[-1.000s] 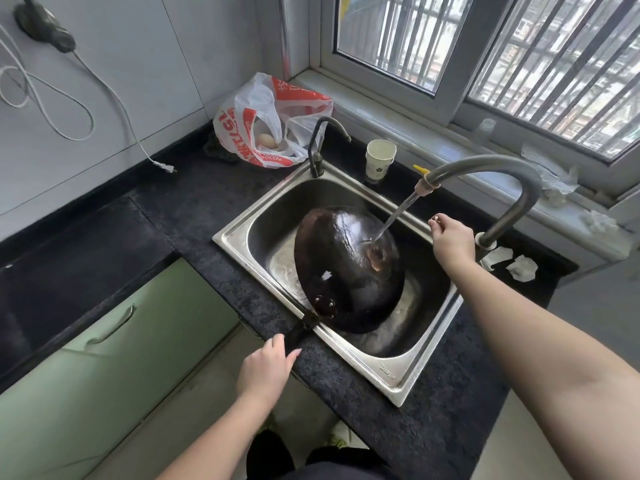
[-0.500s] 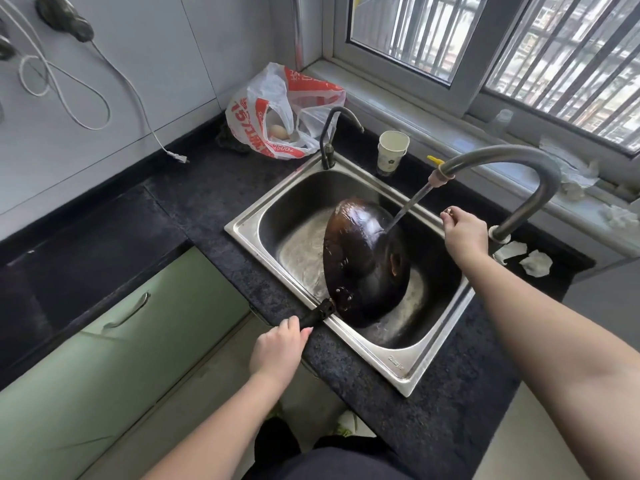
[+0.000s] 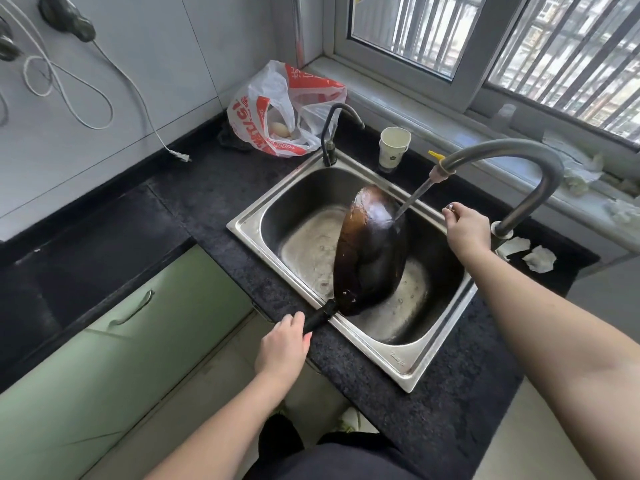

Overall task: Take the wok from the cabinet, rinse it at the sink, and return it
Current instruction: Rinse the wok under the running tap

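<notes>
Head view, left hand (image 3: 282,344) gripping wok (image 3: 369,251) handle (tilted in sink (image 3: 401,370)), right hand (image 3: 465,230) fingers curled on wok's rim.

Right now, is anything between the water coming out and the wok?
No. The stream from the tap lands straight on the wok, which the left hand tilts by its handle in the sink.
</notes>
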Motion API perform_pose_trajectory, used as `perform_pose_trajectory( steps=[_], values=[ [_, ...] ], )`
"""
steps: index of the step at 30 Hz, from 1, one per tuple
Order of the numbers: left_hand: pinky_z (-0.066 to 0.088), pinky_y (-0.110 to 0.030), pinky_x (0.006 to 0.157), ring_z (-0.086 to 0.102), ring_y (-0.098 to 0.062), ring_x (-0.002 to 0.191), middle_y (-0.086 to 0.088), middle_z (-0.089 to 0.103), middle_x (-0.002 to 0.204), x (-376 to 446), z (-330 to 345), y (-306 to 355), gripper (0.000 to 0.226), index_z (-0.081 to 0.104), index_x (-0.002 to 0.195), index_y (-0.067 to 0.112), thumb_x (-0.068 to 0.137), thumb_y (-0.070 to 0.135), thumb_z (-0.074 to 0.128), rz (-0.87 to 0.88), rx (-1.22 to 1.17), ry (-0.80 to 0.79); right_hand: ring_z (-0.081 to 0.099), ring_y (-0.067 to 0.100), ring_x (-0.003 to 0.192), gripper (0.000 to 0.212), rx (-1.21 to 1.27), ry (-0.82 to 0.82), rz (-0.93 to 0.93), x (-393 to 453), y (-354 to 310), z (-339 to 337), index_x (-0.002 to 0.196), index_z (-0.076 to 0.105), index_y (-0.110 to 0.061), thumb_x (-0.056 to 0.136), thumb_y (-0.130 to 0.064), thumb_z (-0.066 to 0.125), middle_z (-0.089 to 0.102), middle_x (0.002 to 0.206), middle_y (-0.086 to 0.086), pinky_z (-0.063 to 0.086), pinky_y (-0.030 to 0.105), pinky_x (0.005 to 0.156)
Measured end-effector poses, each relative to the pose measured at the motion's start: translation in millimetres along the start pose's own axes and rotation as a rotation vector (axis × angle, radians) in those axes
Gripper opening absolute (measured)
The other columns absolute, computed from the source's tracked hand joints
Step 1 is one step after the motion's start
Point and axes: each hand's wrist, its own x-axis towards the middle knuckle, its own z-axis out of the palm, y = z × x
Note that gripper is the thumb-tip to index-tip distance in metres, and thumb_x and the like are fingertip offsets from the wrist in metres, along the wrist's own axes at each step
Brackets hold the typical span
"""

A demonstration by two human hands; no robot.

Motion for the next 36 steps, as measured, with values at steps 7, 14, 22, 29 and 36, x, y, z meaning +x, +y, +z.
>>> perform_pose_trajectory(
  steps=[7,14,22,29,36],
  values=[
    [0.045,-0.033,0.071,0.057,-0.02,0.1,0.001,0.052,0.109,-1,-10,6,0.026,0.042,0.112,0.019,0.097,0.038,0.05,-0.023,-0.075,-0.073,0.058,0.035,0.093,0.027,0.002,0.002,0.003,-1,0,0,0.101,0.066,-0.009,0.098,-0.029,0.048,0.068,0.096,0.018,0.037,0.033,0.072],
    [0.051,-0.035,0.051,0.062,-0.023,0.053,-0.008,0.062,0.078,17,-12,7,0.019,0.045,0.105,0.01,0.096,0.026,0.048,-0.272,-0.602,-0.587,0.058,0.035,0.096,0.027,0.001,-0.009,0.003,-2,-3,-2,0.104,0.066,-0.008,0.099,-0.029,0.049,0.068,0.098,0.018,0.035,0.03,0.072],
    [0.03,-0.021,0.036,0.04,-0.015,0.034,-0.003,0.05,0.056,4,-6,19,0.008,0.053,0.085,0.016,0.086,0.023,0.056,-0.309,-0.823,-0.516,0.059,0.034,0.097,0.028,0.011,-0.012,0.017,-4,-5,-5,0.105,0.067,-0.009,0.099,-0.03,0.049,0.069,0.101,0.016,0.037,0.03,0.074],
    [0.031,-0.018,0.034,0.046,-0.018,0.035,-0.001,0.048,0.056,2,-10,21,0.034,0.057,0.09,0.008,0.092,0.041,0.055,-0.266,-0.688,-0.411,0.059,0.035,0.102,0.029,0.014,-0.033,0.041,-4,-7,-8,0.109,0.067,-0.009,0.098,-0.031,0.05,0.069,0.104,0.017,0.044,0.035,0.082],
    [0.035,-0.03,0.051,0.053,-0.02,0.061,0.003,0.053,0.068,8,-19,12,0.031,0.049,0.077,0.02,0.092,0.047,0.053,-0.208,-0.416,-0.311,0.06,0.034,0.1,0.029,0.04,-0.039,0.049,-5,-9,-11,0.11,0.068,-0.009,0.098,-0.03,0.052,0.069,0.102,0.017,0.045,0.036,0.083]
  ],
)
